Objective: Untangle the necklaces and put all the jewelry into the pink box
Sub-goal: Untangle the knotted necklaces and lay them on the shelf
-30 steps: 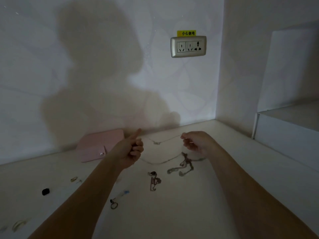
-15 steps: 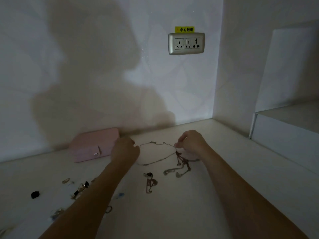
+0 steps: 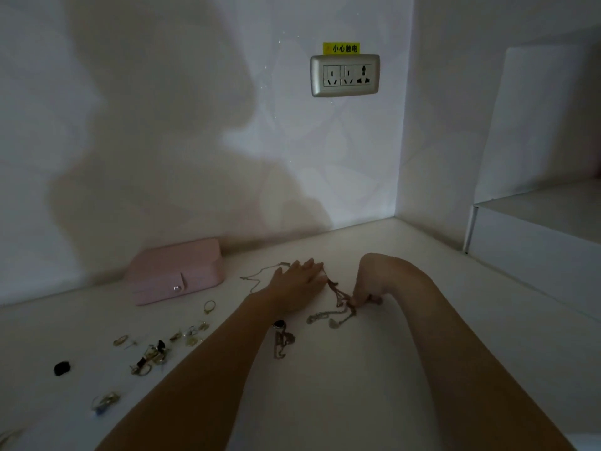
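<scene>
My flat left hand (image 3: 297,284) pins the thin chain (image 3: 260,275) so my right hand (image 3: 374,283), pinching the knot (image 3: 341,296), can pull.

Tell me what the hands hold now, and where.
The right hand pinches the tangled brownish chain necklaces at the knot. The left hand holds nothing, lying flat on a thin silver chain.

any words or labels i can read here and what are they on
"小心触电": black print on the yellow sticker on the wall, just above the silver socket panel.
No other text: none shows on the socket panel itself or on the pink box.
</scene>
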{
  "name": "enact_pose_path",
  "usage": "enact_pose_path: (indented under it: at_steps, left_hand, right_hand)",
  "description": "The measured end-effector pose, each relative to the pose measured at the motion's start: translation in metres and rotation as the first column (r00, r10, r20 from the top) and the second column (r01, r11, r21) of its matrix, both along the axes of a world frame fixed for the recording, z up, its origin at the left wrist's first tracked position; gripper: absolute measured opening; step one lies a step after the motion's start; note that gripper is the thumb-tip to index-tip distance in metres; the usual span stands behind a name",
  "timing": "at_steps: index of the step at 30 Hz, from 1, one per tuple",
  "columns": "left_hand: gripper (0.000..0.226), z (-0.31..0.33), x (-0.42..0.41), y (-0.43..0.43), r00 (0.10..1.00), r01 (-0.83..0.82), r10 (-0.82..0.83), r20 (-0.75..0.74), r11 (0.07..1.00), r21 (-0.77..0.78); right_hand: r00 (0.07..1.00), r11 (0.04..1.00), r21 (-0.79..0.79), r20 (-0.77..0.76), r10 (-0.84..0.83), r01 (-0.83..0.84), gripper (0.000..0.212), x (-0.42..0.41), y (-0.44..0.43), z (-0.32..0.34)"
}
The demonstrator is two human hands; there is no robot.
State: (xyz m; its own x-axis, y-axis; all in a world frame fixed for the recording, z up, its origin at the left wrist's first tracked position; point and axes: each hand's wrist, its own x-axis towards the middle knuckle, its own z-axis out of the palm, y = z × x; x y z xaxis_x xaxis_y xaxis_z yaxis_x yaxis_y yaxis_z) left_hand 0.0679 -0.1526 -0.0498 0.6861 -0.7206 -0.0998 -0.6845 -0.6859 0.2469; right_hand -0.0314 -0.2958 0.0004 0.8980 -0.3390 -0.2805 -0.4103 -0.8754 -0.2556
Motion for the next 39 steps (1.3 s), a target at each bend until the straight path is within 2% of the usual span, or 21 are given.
enact_pose_path:
  at_steps: [4,8,12,15,17,19,20,21,23,25,26,28,29,32,34,36,37,39]
  left_hand:
    - [0.054,-0.007,0.002,0.001,0.997,-0.039,0.037,0.069,0.999,0.032]
    - [0.048,-0.008,-0.001,0.001,0.995,-0.070,0.069,0.073,0.998,0.002]
    - [0.049,-0.007,-0.002,0.002,0.993,-0.062,0.057,0.101,0.997,0.047]
    - [0.052,-0.008,-0.001,0.002,0.992,-0.064,0.057,0.115,0.996,0.058]
    - [0.053,-0.008,-0.002,0.001,0.991,-0.074,0.067,0.117,0.996,0.056]
    - [0.054,-0.009,-0.003,0.001,0.989,-0.085,0.079,0.122,0.995,0.048]
    - [0.055,-0.009,-0.004,0.001,0.988,-0.090,0.084,0.130,0.995,0.046]
    - [0.056,-0.009,-0.004,0.001,0.987,-0.095,0.088,0.137,0.994,0.045]
    - [0.057,-0.010,-0.005,0.000,0.986,-0.103,0.097,0.134,0.994,0.037]
    - [0.058,-0.010,-0.005,0.000,0.986,-0.116,0.112,0.125,0.993,0.023]
    - [0.058,-0.010,-0.005,0.000,0.985,-0.123,0.120,0.126,0.992,0.020]
    - [0.059,-0.009,-0.006,0.000,0.983,-0.138,0.135,0.126,0.990,0.015]
    - [0.059,-0.009,-0.006,0.000,0.982,-0.146,0.143,0.123,0.989,0.011]
    - [0.057,-0.010,-0.006,0.001,0.979,-0.162,0.161,0.126,0.987,-0.001]
    - [0.056,-0.010,-0.006,0.001,0.977,-0.170,0.170,0.128,0.985,-0.009]
    - [0.057,-0.011,-0.005,0.001,0.976,-0.170,0.168,0.136,0.985,0.001]
    - [0.058,-0.011,-0.005,0.001,0.976,-0.170,0.166,0.140,0.985,0.010]
    - [0.061,-0.011,-0.004,0.001,0.976,-0.171,0.167,0.138,0.985,0.017]
  right_hand:
    - [0.994,0.997,-0.047,-0.092,0.053,-0.057,0.033,-0.006,-0.001,0.005]
    - [0.955,0.977,-0.170,-0.285,0.076,-0.129,0.034,-0.017,-0.009,0.014]
    - [0.909,0.930,-0.344,-0.416,-0.029,-0.128,0.028,-0.034,-0.030,0.022]
    - [0.832,0.927,-0.373,-0.525,-0.179,-0.036,0.063,-0.044,-0.054,0.023]
    - [0.788,0.919,-0.394,-0.567,-0.242,-0.001,0.062,-0.053,-0.066,0.025]
    - [0.802,0.904,-0.424,-0.521,-0.293,0.055,0.030,-0.063,-0.071,0.031]
    - [0.824,0.901,-0.429,-0.487,-0.289,0.062,0.021,-0.068,-0.071,0.033]
    - [0.855,0.895,-0.441,-0.434,-0.283,0.073,0.026,-0.071,-0.070,0.035]
    - [0.949,0.894,-0.422,-0.189,-0.251,0.152,0.032,-0.069,-0.068,0.033]
    - [0.973,0.935,-0.274,0.112,-0.200,0.223,0.035,-0.053,-0.061,0.024]
    - [0.967,0.967,-0.156,0.187,-0.171,0.201,0.041,-0.045,-0.052,0.019]
    - [0.971,0.992,0.007,0.206,-0.125,0.126,0.053,-0.031,-0.029,0.006]
    - [0.973,0.995,0.025,0.206,-0.100,0.096,0.053,-0.026,-0.018,0.000]
    - [0.970,0.999,0.024,0.241,-0.037,0.032,0.037,-0.021,0.002,-0.011]
    - [0.983,1.000,-0.012,0.181,0.021,-0.019,0.026,-0.023,0.006,-0.009]
    - [0.986,0.998,-0.007,0.159,0.058,-0.057,0.027,-0.029,0.006,-0.008]
    - [0.983,0.997,0.029,0.174,0.063,-0.069,0.033,-0.032,0.005,-0.007]
    - [0.961,0.961,0.269,0.277,-0.008,-0.069,0.032,-0.035,0.000,-0.006]
